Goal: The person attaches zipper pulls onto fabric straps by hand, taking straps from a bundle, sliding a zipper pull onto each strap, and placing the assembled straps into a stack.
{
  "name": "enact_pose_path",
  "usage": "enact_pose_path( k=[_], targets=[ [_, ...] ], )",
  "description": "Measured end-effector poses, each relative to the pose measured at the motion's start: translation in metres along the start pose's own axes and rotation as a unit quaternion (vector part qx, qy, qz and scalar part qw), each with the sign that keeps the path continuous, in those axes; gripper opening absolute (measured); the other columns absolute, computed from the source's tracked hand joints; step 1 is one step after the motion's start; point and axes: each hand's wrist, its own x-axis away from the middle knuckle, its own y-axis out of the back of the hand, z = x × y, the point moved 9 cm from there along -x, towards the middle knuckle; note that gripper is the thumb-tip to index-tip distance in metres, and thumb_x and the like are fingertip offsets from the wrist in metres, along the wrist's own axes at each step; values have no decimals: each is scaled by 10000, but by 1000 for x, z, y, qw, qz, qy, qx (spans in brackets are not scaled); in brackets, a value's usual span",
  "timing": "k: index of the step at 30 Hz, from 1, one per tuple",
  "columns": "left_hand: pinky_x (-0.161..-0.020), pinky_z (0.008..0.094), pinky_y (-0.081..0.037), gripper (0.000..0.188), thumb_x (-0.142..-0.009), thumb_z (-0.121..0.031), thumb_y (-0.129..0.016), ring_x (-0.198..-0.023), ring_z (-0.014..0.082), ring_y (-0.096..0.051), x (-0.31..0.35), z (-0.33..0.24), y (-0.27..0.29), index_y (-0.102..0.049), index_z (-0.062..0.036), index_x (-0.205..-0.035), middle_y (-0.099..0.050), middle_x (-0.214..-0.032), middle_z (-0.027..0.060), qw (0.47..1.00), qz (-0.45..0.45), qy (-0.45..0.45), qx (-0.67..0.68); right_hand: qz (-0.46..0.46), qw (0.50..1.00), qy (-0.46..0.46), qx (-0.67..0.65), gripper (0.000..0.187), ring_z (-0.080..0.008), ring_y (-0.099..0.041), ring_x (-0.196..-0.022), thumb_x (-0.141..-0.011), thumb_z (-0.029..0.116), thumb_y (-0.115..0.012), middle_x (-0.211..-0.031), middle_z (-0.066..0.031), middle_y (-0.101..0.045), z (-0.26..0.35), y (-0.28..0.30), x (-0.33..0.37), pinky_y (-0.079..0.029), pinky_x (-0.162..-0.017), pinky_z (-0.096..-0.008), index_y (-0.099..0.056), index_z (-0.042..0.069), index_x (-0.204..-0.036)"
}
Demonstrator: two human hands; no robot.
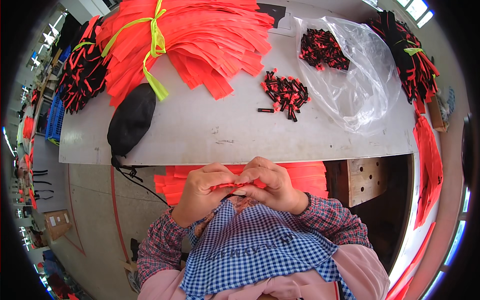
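As I looked down from my distant station, the pale table (200,145) spread from ten o'clock round to two. On it, at eleven, lay a great bundle of orange-red strips (210,57), cinched with a yellow tie (157,40). A blue-checked cloth (260,240) covered the person's front at six. At two I saw a clear plastic bag (367,100) with small black-and-red pieces (322,49) inside. Dark bundles with red edging sat at the table's far corners, one (84,75) at ten, the other (407,60) at two, past the bag. More orange-red strips (307,176) showed below the table edge, behind the hands. A black pouch (131,120) rested between nine and ten, near the table's front edge.

At six, just off that edge, the left hand (202,187) and right hand (270,185) met, each pinched on the same red piece (223,186) between thumb and fingers; the fingers hid most of it from me. Between one and two lay a loose pile (286,94), and one stray black piece (265,110) sat just beside it.
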Motion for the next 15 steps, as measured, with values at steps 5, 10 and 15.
enact_pose_path(
  k=[5, 10, 15],
  targets=[
    [-649, 269, -520, 197, -786, 45, -744, -791, 168, -667, -1, -3, -3, -721, -26, -968, -675, -899, 68, 1000, 7, -2, 8, 16, 997, -42, -58, 200, -140, -644, -770, -852, 74, -755, -952, -73, -594, -4, -2, 3, -537, -628, -260, -666, 31, -1025],
    [-643, 275, -523, 199, -786, 42, -743, -783, 175, -669, 1, -1, -4, -719, -23, -972, -675, -896, 77, 1000, 1, -3, 0, 21, 999, -38, -30, 218, -175, -649, -800, -834, 86, -772, -938, -76, -606, -4, 1, 2, -541, -658, -280, -670, 36, -1019],
    [-641, 286, -533, 206, -776, 47, -737, -766, 193, -674, 1, -12, -2, -717, -18, -970, -678, -890, 95, 999, -13, -22, -46, 3, 999, -28, 42, 272, -222, -650, -839, -793, 108, -806, -927, -82, -620, 4, 6, 1, -543, -689, -313, -679, 46, -1027]
  ],
)
